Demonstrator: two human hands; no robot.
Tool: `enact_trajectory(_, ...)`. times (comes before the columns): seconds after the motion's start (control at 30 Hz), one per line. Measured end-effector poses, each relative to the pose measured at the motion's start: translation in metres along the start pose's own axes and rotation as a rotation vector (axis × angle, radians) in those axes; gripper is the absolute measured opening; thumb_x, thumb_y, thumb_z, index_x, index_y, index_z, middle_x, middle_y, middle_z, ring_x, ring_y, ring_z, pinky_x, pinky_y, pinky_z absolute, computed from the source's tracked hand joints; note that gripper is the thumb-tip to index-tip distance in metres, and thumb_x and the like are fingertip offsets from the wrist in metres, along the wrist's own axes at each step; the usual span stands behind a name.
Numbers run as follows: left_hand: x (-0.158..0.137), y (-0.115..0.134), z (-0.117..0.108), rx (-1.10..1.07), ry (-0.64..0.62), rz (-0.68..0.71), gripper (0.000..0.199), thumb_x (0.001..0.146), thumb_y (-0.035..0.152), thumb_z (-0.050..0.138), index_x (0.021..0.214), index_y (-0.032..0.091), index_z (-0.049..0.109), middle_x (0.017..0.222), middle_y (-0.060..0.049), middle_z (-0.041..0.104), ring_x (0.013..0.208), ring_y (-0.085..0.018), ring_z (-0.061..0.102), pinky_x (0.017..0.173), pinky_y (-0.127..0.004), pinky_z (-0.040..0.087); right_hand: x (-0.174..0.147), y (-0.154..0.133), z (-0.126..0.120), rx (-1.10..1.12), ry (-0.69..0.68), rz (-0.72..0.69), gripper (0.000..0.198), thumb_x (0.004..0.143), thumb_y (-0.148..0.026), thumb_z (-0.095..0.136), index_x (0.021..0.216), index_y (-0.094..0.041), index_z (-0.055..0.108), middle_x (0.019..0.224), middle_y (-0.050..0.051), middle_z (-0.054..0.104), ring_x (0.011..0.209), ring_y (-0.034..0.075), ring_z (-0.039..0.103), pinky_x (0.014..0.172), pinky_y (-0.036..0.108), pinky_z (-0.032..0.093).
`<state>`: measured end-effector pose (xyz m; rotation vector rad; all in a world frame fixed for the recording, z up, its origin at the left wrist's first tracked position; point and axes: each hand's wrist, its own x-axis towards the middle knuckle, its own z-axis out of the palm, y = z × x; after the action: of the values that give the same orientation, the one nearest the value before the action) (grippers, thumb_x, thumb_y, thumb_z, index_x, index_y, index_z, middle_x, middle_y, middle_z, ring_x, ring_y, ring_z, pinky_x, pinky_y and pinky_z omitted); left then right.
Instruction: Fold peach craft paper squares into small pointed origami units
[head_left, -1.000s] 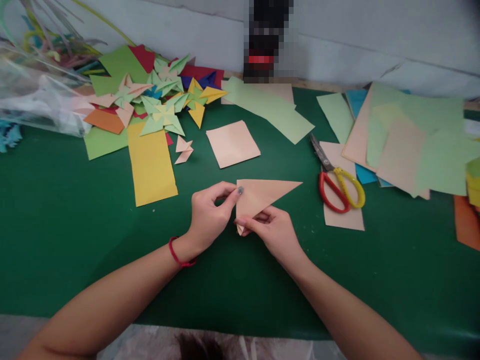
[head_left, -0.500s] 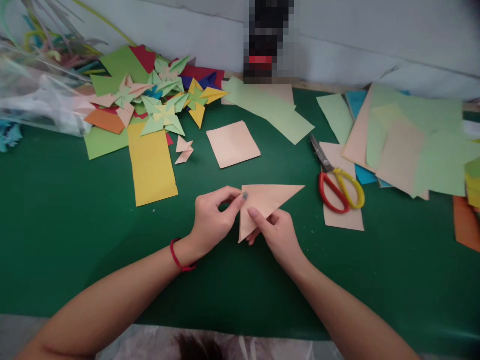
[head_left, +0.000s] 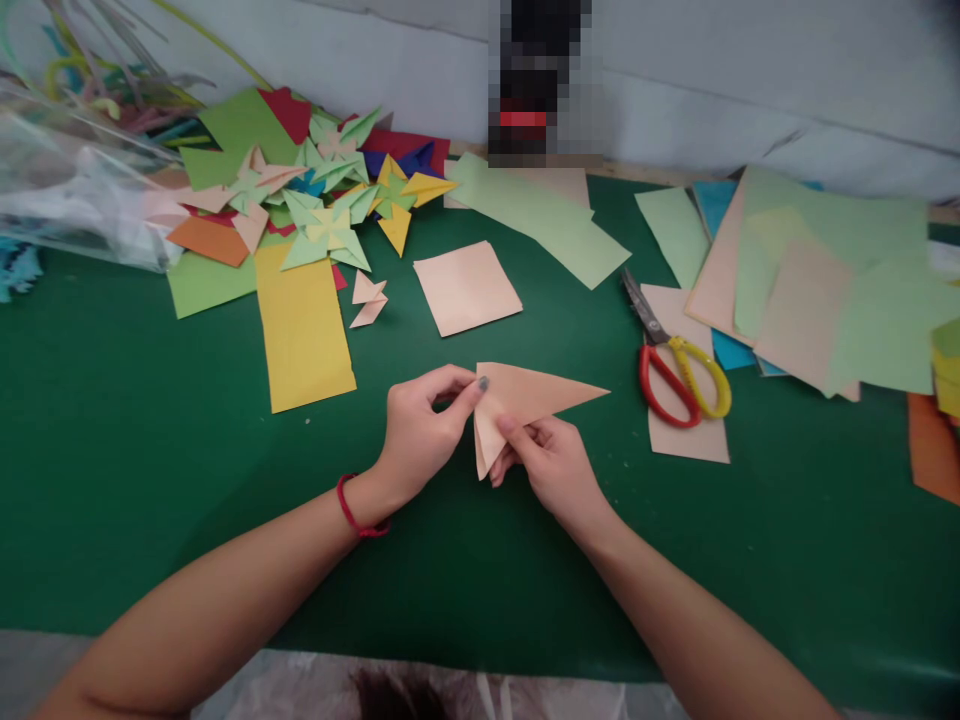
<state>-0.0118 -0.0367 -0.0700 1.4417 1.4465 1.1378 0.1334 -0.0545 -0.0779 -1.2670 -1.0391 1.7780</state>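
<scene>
Pink folded paper (head_left: 536, 387) is inside the table's (head_left: 427, 590) edges — left hand (head_left: 426, 425) pinches one corner, right hand (head_left: 553, 455) grips lower down, likely to hold it steady.

The folded paper (head_left: 538, 391) sits just below the middle of the frame — a plain, pale peach piece in a lopsided triangle. Its long tip points toward the right of the frame, dipping slightly; a shorter tip points down at its left end, where the layers part a little. Part of its lower edge is covered.
</scene>
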Motion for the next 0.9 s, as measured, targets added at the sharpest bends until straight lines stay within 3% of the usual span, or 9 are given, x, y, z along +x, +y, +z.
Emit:
enact_trajectory(0.3, 0.0022, 0.0, -0.0014, -0.041, -0.035, -0.08, 0.015, 0.08, 0.026, 0.06, 0.068, 0.016, 0.062, 0.064, 0.002, 0.06, 0.059, -0.009, 0.053, 0.053, -0.019, 0.042, -0.002, -0.005, 0.0001, -0.004, 0.026, 0.038, 0.026, 0.074, -0.038, 0.066, 0.076, -0.012, 0.063, 0.053, 0.003, 0.066, 0.045, 0.014, 0.063, 0.047, 0.025, 0.054)
enact_trajectory(0.43, -0.0004, 0.0018, -0.001, -0.018, -0.071, -0.07, 0.015, 0.08, 0.026, 0.059, 0.069, 0.016, 0.062, 0.065, 0.002, 0.06, 0.059, -0.009, 0.052, 0.054, -0.02, 0.041, -0.0034, -0.0087, -0.0007, -0.064, 0.11, 0.013, 0.026, 0.07, -0.038, 0.07, 0.07, -0.012, 0.064, 0.052, 0.003, 0.066, 0.043, 0.014, 0.062, 0.045, 0.023, 0.053)
enact_trajectory(0.63, -0.0016, 0.0007, 0.0001, -0.011, -0.074, -0.056, 0.015, 0.081, 0.026, 0.059, 0.069, 0.017, 0.062, 0.065, 0.001, 0.06, 0.059, -0.01, 0.052, 0.054, -0.02, 0.041, -0.0015, -0.0048, -0.0029, -0.082, 0.065, -0.015, 0.042, 0.081, -0.044, 0.056, 0.057, -0.012, 0.064, 0.047, 0.005, 0.063, 0.042, 0.013, 0.061, 0.048, 0.024, 0.054)
enact_trajectory(0.9, -0.0012, 0.0004, -0.0011, 0.011, -0.06, -0.02, 0.014, 0.081, 0.026, 0.058, 0.07, 0.017, 0.062, 0.066, 0.001, 0.062, 0.06, -0.01, 0.054, 0.055, -0.02, 0.044, -0.0035, -0.0011, -0.0029, 0.044, 0.085, 0.01, 0.049, 0.081, -0.055, 0.049, 0.073, -0.01, 0.067, 0.058, 0.009, 0.068, 0.054, 0.018, 0.066, 0.049, 0.028, 0.054)
